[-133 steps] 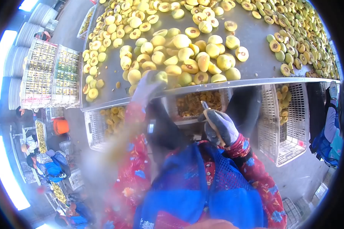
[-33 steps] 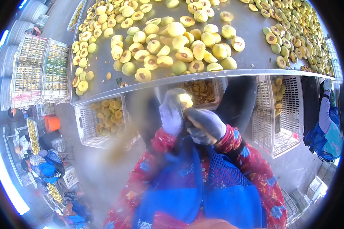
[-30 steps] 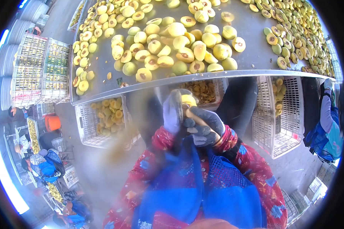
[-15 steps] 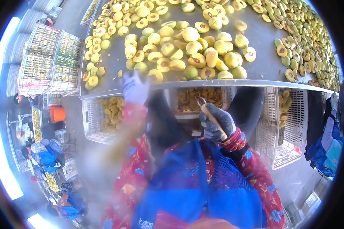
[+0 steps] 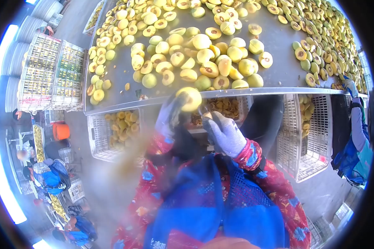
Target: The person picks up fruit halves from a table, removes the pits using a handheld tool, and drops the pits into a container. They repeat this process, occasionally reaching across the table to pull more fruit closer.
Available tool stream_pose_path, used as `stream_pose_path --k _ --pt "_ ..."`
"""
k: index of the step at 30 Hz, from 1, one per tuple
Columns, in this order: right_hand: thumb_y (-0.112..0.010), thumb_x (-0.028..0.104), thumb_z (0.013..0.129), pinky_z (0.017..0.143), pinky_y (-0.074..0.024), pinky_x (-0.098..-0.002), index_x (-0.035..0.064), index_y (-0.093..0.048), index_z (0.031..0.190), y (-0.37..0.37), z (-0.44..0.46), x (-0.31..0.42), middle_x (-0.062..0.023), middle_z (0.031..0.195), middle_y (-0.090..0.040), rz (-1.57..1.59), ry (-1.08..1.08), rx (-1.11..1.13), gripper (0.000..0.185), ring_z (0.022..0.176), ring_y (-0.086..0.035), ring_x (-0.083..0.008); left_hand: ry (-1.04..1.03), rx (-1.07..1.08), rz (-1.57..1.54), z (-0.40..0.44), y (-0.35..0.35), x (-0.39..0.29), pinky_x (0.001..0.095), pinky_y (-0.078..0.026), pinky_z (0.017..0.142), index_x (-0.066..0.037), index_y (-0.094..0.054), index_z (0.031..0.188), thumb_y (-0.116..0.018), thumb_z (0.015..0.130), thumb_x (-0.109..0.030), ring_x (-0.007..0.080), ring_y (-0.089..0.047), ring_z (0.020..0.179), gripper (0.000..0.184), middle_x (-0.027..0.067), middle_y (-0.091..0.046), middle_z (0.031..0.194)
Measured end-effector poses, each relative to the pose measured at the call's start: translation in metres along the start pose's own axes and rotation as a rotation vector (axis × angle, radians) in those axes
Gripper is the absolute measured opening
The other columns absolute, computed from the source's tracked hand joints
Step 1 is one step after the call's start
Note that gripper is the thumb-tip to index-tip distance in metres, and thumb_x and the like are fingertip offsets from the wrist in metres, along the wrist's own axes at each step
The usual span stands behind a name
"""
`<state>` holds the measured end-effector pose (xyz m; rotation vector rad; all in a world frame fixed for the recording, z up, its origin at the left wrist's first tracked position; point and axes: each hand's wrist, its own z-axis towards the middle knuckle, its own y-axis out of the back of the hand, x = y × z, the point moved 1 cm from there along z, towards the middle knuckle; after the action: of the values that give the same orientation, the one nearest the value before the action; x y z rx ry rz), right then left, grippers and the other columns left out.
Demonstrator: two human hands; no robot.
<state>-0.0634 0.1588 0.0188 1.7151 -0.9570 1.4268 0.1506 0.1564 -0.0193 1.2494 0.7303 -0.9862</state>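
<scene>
My gloved left hand [image 5: 169, 114] has its fingers around a yellow halved fruit [image 5: 189, 99], just past the table's front edge. Close on its right, my gloved right hand [image 5: 226, 132] is closed on a tool with a wooden handle [image 5: 207, 115]; most of the tool is hidden by the fingers. The fruit and the tool are close together, and whether they touch cannot be made out. Beyond both hands, a heap of halved fruits [image 5: 209, 69] lies on the metal table [image 5: 124, 98], many with brown centres showing.
Below the table edge stand a left crate [image 5: 96, 137] with fruit, a middle crate [image 5: 246, 108] with brownish pieces, and a right crate [image 5: 294, 145]. Stacked crates [image 5: 39, 74] are at the left. A co-worker's gloved hand [image 5: 351, 88] is at the right edge.
My left hand has come back from the table's edge to beside my right hand, now with a fruit. My right hand has turned, with the tool still in it. The co-worker's hand has moved up to the table.
</scene>
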Motion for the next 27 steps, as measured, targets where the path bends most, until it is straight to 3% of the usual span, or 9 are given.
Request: stream_pose_path --k 2,5,7,8,10,13,16,22,27 --pt "-0.054 0.013 0.094 0.054 -0.0472 -0.0447 -0.0027 -0.051 0.098 -0.003 -0.003 0.011 -0.0245 0.071 -0.061 -0.144 0.024 -0.033 0.017 0.068 -0.063 -0.0405 -0.288 -0.047 0.423 -0.011 -0.014 -0.004 0.0449 -0.043 0.103 0.008 -0.043 0.132 -0.070 0.077 -0.008 0.0401 -0.052 0.119 0.063 0.0270 -0.052 0.126" --pt "-0.058 0.012 0.092 0.055 -0.0472 -0.0463 -0.0023 -0.049 0.094 -0.004 -0.011 0.011 -0.0248 0.071 -0.061 -0.231 0.033 -0.062 0.017 0.070 -0.063 -0.0419 -0.318 -0.117 0.524 -0.027 -0.027 0.008 0.0467 -0.040 0.105 0.012 -0.042 0.130 -0.074 0.073 -0.009 0.0427 -0.050 0.119 0.069 0.0285 -0.052 0.126" --pt "-0.057 0.013 0.092 0.055 -0.0469 -0.0466 -0.0020 -0.049 0.093 -0.004 -0.016 0.009 -0.0256 0.071 -0.061 -0.200 0.083 -0.086 0.017 0.070 -0.063 -0.0423 -0.097 -0.306 0.298 -0.020 -0.041 0.019 0.0389 -0.049 0.093 0.007 -0.047 0.127 -0.063 0.089 -0.027 0.0320 -0.060 0.105 0.053 0.0224 -0.059 0.116" --pt "-0.057 0.013 0.093 0.055 -0.0469 -0.0465 -0.0019 -0.049 0.093 -0.004 -0.017 0.010 -0.0256 0.071 -0.061 -0.181 0.052 -0.079 0.017 0.070 -0.063 -0.0425 0.253 -0.257 -0.123 -0.011 -0.038 -0.013 0.0362 -0.050 0.089 0.006 -0.049 0.126 -0.058 0.093 -0.032 0.0282 -0.062 0.101 0.051 0.0198 -0.061 0.114" --pt "-0.056 0.014 0.093 0.055 -0.0468 -0.0464 -0.0018 -0.049 0.092 -0.004 -0.019 0.012 -0.0257 0.071 -0.061 -0.144 -0.006 -0.062 0.017 0.070 -0.063 -0.0429 0.508 -0.187 -0.426 -0.011 -0.044 -0.028 0.0333 -0.051 0.083 0.004 -0.052 0.122 -0.051 0.098 -0.031 0.0243 -0.063 0.093 0.043 0.0160 -0.062 0.108" --pt "-0.056 0.014 0.094 0.056 -0.0470 -0.0470 -0.0026 -0.049 0.091 -0.002 -0.019 0.010 -0.0274 0.076 -0.061 -0.195 -0.050 -0.029 0.018 0.072 -0.062 -0.0436 0.294 -0.175 -0.215 -0.017 -0.053 -0.022 0.0311 -0.050 0.077 0.001 -0.055 0.116 -0.045 0.100 -0.026 0.0208 -0.061 0.087 0.033 0.0119 -0.062 0.102" --pt "-0.053 0.017 0.096 0.049 -0.0463 -0.0424 -0.0012 -0.050 0.088 -0.005 -0.021 0.009 -0.0212 0.066 -0.060 -0.034 -0.184 -0.011 0.020 0.057 -0.062 -0.0376 0.237 -0.199 -0.289 -0.017 -0.058 -0.029 0.0276 -0.051 0.077 0.001 -0.058 0.115 -0.041 0.102 -0.037 0.0140 -0.061 0.088 0.044 0.0086 -0.064 0.103" --pt "-0.046 0.031 0.099 0.032 -0.0332 -0.0251 0.0044 -0.051 0.085 0.004 -0.023 0.020 -0.0016 0.055 -0.046 0.655 -0.553 0.206 0.031 0.039 -0.043 -0.0122 0.207 -0.243 -0.237 -0.014 -0.063 -0.056 0.0297 -0.049 0.078 0.002 -0.060 0.111 -0.039 0.102 -0.032 0.0153 -0.060 0.089 0.041 0.0091 -0.064 0.102" --pt "-0.044 0.040 0.099 0.035 -0.0338 -0.0257 0.0066 -0.055 0.089 0.005 -0.025 -0.016 -0.0031 0.055 -0.049 1.446 -0.788 0.475 0.036 0.035 -0.042 -0.0126 0.130 -0.104 -0.206 -0.015 -0.065 -0.045 0.0322 -0.049 0.066 -0.001 -0.058 0.113 -0.042 0.098 -0.039 0.0162 -0.062 0.073 0.044 0.0100 -0.064 0.088"
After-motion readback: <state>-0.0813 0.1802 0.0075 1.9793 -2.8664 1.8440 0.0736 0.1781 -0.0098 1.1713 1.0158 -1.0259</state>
